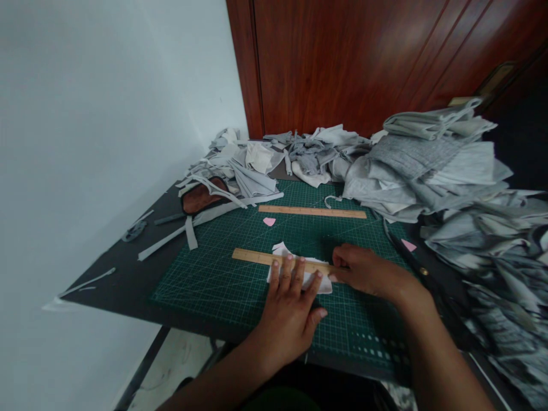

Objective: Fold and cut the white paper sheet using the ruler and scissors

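My left hand point(291, 308) lies flat with its fingers spread, pressing on a wooden ruler point(252, 256) and the pale fabric piece point(309, 279) under it. The ruler runs across the fabric, which shows above and below its edges. At the ruler's right end, my right hand point(363, 268) is closed, thumb and curled fingers on the wood. Both hands are over a green cutting mat point(205, 285) with a printed grid. Just beyond them on the mat are a small pink piece point(269, 221) and a second wooden ruler point(312, 212).
Grey fabric is heaped high point(419, 165) at the right, with more scraps point(312, 151) along the back. Dark-handled scissors point(422, 268) lie right of my right hand. A brown pad with black edging point(204, 196) and fabric strips point(166, 240) lie at the left, near the white wall.
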